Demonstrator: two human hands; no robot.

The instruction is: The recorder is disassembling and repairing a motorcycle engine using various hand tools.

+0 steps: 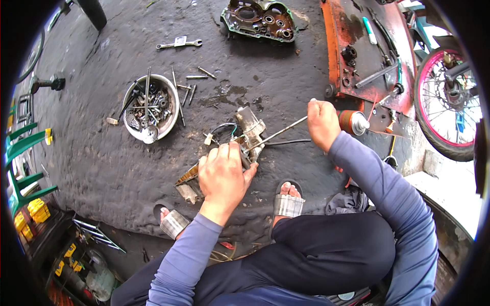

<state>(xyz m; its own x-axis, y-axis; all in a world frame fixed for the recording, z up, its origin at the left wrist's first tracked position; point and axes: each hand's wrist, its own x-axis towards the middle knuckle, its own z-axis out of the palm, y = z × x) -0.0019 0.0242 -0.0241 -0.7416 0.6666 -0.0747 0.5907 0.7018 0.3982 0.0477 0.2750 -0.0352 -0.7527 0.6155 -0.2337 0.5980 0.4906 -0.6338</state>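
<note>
Casting [249, 123] of dull, pale metal lies on the ground to the right of the metal bowl [172, 118] and nearer the wearer than it, gripped from above by the left hand [222, 174]: fingers curled over it, thumb round its side, the fingertips out of sight. The right hand [322, 125], farther right from the bowl, is closed in a fist around the upper end of a slim metal rod [284, 127], which slants down to the casting. The tip's exact seat is hidden by the left hand.

The step in hand looks like working the rod against the casting. To do it well, I would keep the casting pressed flat, hold the rod in line with the spot it bears on, and push in short, measured strokes — a slip would run toward the left hand, so the thumb is best kept out of that path. The wire with its pale connector [209, 138], between bowl and casting, also deserves clearance.

As for materials, the casting is blocky and angular, stained brown along one ribbed, tapering edge. The bowl is round and smooth-rimmed, heaped with small greasy metal parts; the ground around it is dark, lumpy and oil-stained — an uneven seat that could let the casting rock.
</note>
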